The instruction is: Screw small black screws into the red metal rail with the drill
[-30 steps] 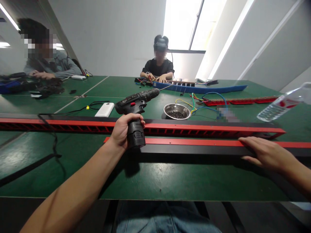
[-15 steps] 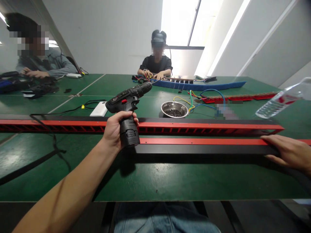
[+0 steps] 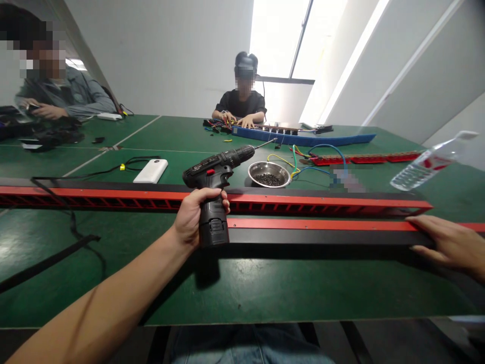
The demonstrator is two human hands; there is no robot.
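My left hand (image 3: 193, 215) is wrapped round the grip of a black cordless drill (image 3: 215, 172), whose long bit points up and to the right. Below and beside it lies a black and red metal bar (image 3: 303, 235) along the near part of the table. On the right, my right hand (image 3: 447, 242) grips this bar, thumb on top and fingers at its near side. Just behind runs a second long black and red bar (image 3: 333, 205) with slots in its side. A steel bowl (image 3: 270, 182) of small dark screws stands behind that bar, close to the drill.
A white power bank (image 3: 150, 171) with a black cable lies left of the drill. Behind the bowl are coloured wires and a red strip (image 3: 364, 159). A tilted water bottle (image 3: 428, 162) is at right. Across the green table (image 3: 303, 283), two people work, one at a blue strip (image 3: 303, 137).
The drill in my left hand has moved to the right, closer to the bowl. My right hand keeps its hold on the bar. The view has shifted slightly.
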